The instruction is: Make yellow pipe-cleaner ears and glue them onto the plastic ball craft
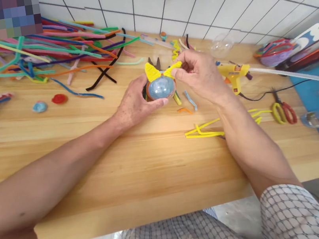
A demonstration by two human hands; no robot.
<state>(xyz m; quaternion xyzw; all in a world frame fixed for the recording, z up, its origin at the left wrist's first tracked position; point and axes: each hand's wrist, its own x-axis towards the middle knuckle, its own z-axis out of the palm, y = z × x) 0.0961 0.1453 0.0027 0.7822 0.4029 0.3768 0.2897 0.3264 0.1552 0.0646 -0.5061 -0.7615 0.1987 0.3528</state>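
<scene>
My left hand [135,105] is wrapped round a clear plastic ball [161,88] with blue inside and an orange pipe-cleaner rim, holding it just above the wooden table [125,172]. Two yellow pipe-cleaner ears stick up from the ball. My right hand [200,73] pinches the right yellow ear [173,68] between thumb and fingers. The left yellow ear [151,72] stands free.
A big heap of coloured pipe cleaners [47,48] lies at the back left. A yellow glue gun [233,74] with its cord, scissors [284,111], bent yellow pipe cleaners [203,131], short cut pieces [189,105] and a clear half-shell [222,44] lie to the right.
</scene>
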